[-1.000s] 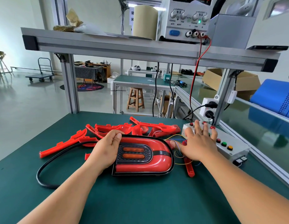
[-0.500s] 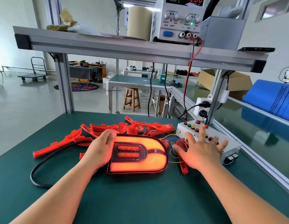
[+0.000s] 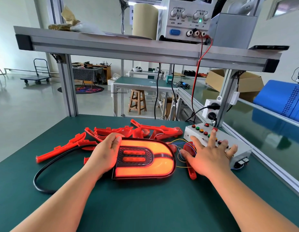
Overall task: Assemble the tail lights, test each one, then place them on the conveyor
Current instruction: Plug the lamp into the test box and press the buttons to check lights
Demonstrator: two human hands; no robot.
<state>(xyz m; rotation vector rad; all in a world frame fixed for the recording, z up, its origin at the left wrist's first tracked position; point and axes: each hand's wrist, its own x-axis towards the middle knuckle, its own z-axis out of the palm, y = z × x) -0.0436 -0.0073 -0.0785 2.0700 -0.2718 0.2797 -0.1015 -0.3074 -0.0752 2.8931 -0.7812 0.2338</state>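
**Lamp Function Test: Hold and Switch Positions**

The left hand (image 3: 106, 153) grips the squared end of the tail light (image 3: 145, 160), with the thumb hooked over the far edge and the palm covering the end. Its fingertips are hidden by the housing. This hold most likely pins the lamp flat on the green bench (image 3: 145, 206), so that the wires (image 3: 180, 143) leaving the opposite, rounded end cannot drag it. The lens faces up and its outer band glows orange, so the result can be read directly.

The right hand (image 3: 209, 156), just beyond that rounded end, lies flat with its fingers spread on the switch box (image 3: 242, 148). Which button is pressed cannot be determined.

Loose red lens parts (image 3: 128, 131) lie behind the left-hand grip, and a black cable (image 3: 45, 173) loops outboard of it. The power supply (image 3: 187, 19) display is cut off at the top. The conveyor (image 3: 270, 139) runs outboard of the right hand.
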